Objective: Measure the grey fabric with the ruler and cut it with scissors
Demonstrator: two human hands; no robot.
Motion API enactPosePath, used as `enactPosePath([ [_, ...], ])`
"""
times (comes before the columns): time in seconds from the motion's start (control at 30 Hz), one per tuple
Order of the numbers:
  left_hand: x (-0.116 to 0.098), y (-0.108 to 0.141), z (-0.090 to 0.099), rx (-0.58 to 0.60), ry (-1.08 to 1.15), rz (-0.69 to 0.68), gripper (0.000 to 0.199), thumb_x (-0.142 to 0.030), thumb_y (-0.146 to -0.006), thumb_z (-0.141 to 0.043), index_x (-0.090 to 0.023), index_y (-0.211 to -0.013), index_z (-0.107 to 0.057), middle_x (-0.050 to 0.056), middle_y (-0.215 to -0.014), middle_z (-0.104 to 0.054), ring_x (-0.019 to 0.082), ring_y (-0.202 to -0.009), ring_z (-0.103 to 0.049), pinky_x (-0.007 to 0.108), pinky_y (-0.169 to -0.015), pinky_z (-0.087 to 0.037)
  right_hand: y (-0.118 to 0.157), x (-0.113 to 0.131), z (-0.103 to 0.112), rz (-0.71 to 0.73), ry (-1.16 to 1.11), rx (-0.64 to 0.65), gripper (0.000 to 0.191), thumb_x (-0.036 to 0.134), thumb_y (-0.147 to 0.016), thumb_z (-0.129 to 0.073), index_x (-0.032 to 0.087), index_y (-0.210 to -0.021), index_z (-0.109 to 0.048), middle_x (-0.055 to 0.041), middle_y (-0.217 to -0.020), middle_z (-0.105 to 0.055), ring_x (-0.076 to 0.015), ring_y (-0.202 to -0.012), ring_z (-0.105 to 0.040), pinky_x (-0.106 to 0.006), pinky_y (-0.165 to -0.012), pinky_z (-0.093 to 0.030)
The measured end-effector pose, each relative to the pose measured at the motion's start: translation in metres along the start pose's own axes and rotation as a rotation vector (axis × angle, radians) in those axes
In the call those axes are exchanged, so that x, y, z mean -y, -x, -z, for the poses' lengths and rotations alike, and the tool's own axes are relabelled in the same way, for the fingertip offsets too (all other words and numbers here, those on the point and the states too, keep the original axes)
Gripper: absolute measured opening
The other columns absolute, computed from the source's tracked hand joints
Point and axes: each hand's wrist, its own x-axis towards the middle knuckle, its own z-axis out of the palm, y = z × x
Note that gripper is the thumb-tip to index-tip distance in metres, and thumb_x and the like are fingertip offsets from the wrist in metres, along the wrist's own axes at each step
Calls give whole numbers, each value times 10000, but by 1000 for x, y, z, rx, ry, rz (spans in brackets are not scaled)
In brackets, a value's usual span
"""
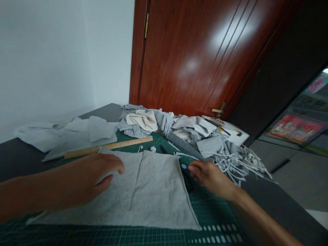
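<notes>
A grey piece of cloth (156,191) lies spread on the green cutting mat (210,205), with a crease running down its middle. Over its left part is my left hand (99,174), thumb and fingers apart and nothing between them. My right hand (205,174) hovers just right of the cloth's right edge, fingers curled together; whether anything small is in them is hidden. Black scissors (188,181), partly covered, rest between the cloth and my right hand. Behind the cloth's left top edge lies a wooden ruler (128,143).
Pale cloth (74,133) lies at the back left. Heaps of grey and cream fabric (143,121) stand at the back, with a dark roll (184,145) before them. Thin fabric strips (233,164) pile up on the right. A wooden door (184,61) is behind the table.
</notes>
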Motion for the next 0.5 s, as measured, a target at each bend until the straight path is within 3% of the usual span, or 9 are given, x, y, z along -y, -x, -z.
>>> enactPosePath([
  [0.1,-20,-34,-14,114,21,-149,431,-132,-972,-461,-216,-1264,-767,73,-1332,-794,253,-1220,-750,416,-1104,-568,-19,-1,-8,-97,108,1,127,263,-987,-667,156,-1018,-730,-78,-841,-782,-238,-769,-720,-325,-692,-474],
  [0.13,-24,-38,-23,136,22,-137,462,-156,-1006,-476,-220,-1398,-711,86,-1500,-713,275,-1378,-674,455,-1199,-510,-22,-1,-13,-108,114,13,196,270,-946,-720,136,-1089,-724,-84,-838,-783,-243,-755,-716,-325,-678,-463],
  [0.23,-26,-35,-51,206,21,-162,569,-320,-1037,-584,-253,-1602,-556,82,-1732,-471,334,-1588,-462,552,-1309,-385,-26,-1,-27,-130,113,-1,431,301,-885,-772,80,-1242,-676,-94,-852,-761,-244,-739,-675,-327,-665,-426],
  [0.3,-22,-28,-60,244,23,-147,630,-385,-1040,-595,-264,-1650,-494,78,-1766,-396,353,-1633,-376,589,-1332,-332,-27,-2,-32,-148,29,-5,369,315,-864,-769,104,-1157,-693,-67,-838,-730,-224,-740,-638,-312,-659,-401],
  [0.4,-18,-25,-62,296,26,-121,721,-442,-1022,-629,-297,-1694,-411,80,-1791,-318,374,-1662,-292,629,-1344,-273,-31,-5,-32,-167,-123,53,152,306,-833,-743,176,-829,-663,9,-718,-636,-169,-666,-562,-277,-589,-341],
  [0.5,-20,-28,-60,295,28,-118,789,-496,-1006,-658,-343,-1714,-346,83,-1806,-262,389,-1668,-264,658,-1347,-230,-34,-10,-26,-172,-180,95,244,349,-849,-707,205,-700,-578,47,-635,-526,-137,-598,-481,-270,-552,-303],
])
